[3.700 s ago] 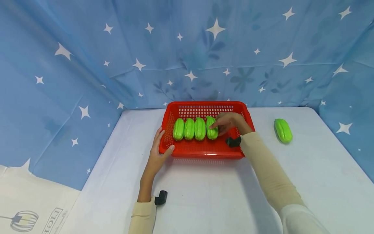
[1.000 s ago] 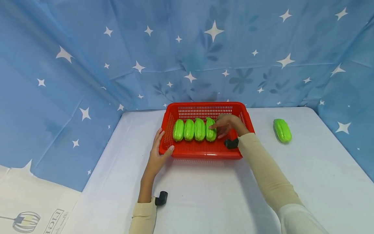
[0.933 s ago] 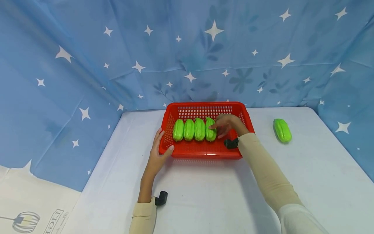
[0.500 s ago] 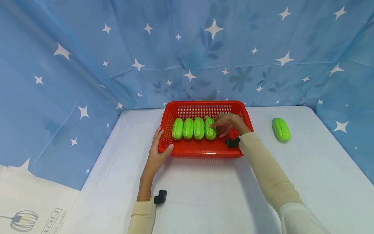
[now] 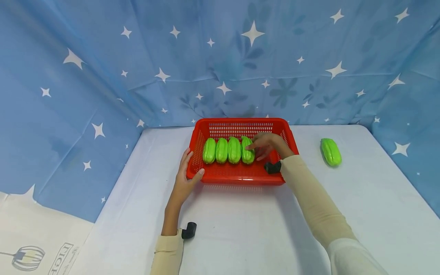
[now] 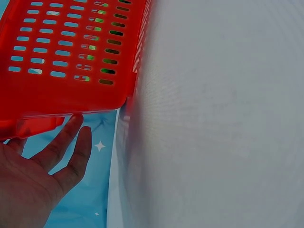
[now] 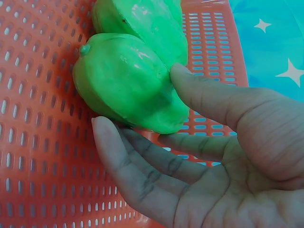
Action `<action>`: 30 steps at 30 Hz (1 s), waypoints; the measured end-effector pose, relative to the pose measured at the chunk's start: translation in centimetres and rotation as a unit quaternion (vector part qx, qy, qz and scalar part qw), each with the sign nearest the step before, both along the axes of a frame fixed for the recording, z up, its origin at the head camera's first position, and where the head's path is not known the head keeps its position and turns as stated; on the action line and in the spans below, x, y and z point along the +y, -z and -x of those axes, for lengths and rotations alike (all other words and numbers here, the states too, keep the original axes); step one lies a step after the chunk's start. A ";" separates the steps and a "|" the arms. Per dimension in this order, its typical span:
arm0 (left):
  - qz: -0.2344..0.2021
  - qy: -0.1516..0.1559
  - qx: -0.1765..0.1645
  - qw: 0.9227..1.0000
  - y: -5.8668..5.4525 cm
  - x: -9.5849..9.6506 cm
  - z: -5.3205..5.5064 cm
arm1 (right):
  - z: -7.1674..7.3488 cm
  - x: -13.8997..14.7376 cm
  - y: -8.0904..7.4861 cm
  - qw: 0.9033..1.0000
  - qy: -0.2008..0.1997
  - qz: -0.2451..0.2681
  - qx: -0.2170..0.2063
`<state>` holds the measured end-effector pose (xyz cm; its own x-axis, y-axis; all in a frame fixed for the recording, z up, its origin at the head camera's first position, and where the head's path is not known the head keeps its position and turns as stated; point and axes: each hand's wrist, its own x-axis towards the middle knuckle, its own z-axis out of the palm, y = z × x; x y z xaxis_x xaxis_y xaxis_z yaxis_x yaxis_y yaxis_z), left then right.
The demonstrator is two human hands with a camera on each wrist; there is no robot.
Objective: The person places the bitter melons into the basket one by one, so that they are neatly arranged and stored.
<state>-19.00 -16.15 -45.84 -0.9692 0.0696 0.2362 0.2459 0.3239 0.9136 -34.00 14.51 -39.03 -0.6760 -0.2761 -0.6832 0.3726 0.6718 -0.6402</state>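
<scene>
A red plastic basket (image 5: 240,178) with slotted walls holds a row of several green papayas (image 5: 221,151), lying side by side. The right hand (image 5: 264,144) reaches into it at the rightmost papaya (image 5: 247,154); the right wrist view shows its thumb on one side of that papaya (image 7: 128,88) and its bent fingers along the other. At the basket's front left corner is the left hand (image 5: 183,183), thumb at the front rim and spread fingers along the left wall. In the left wrist view one fingertip of the left hand (image 6: 33,185) meets the rim and another stands apart from it.
A lone green papaya (image 5: 331,152) lies on the white table (image 5: 240,229), right of the basket. Behind the table hangs a blue curtain (image 5: 154,57) with white stars. Black wrist devices (image 5: 189,230) are on both forearms.
Both hands keep nearly the same places at the basket throughout. Beyond a slight shift of the head view, the papayas and basket look unmoved.
</scene>
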 end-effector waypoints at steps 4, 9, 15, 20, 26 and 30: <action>0.000 -0.002 0.000 1.000 0.0 0.0 0.0 | 0.0 0.1 0.0 1.000 -0.002 0.001 0.003; -0.002 0.002 0.004 1.000 0.0 0.1 -0.1 | -0.1 0.2 -0.1 1.000 -0.010 0.004 0.000; -0.006 0.001 0.002 1.000 0.1 0.1 -0.1 | -0.2 0.1 -0.1 1.000 -0.003 0.013 -0.005; -0.001 -0.002 0.004 1.000 0.0 0.1 -0.2 | -0.4 0.0 -0.3 1.000 -0.001 0.012 -0.002; 0.001 -0.002 0.004 1.000 0.0 0.1 -0.2 | -0.7 0.4 -0.5 1.000 -0.009 0.022 -0.008; -0.002 -0.002 0.001 1.000 -0.1 0.1 -0.3 | -0.7 0.8 -0.7 1.000 -0.008 0.020 -0.008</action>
